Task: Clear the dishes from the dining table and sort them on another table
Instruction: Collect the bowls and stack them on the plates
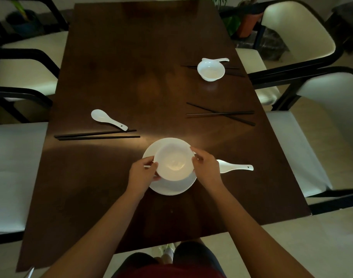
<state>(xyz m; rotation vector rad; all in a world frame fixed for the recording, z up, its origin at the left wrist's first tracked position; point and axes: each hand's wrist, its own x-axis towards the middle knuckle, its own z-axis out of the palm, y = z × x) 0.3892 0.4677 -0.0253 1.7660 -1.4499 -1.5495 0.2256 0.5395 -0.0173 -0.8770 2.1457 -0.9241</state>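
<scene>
A white bowl (173, 161) sits over a white plate (171, 188) near the front of the dark wooden dining table (131, 67). My left hand (144, 173) grips the bowl's left rim and my right hand (206, 168) grips its right rim. Whether the bowl rests on the plate or hovers just above it, I cannot tell. A white spoon (235, 167) lies right of the plate, partly behind my right hand. Another white spoon (107, 118) lies at mid left. A second white bowl (210, 71) with a spoon (219, 60) behind it stands at the far right.
Black chopsticks lie in three places: a pair (97, 135) left of the plate, a crossed pair (221, 114) at the right, and one pair (231, 70) under the far bowl. Cream-cushioned chairs (292, 33) with black frames line both sides. A potted plant (248, 23) stands beyond.
</scene>
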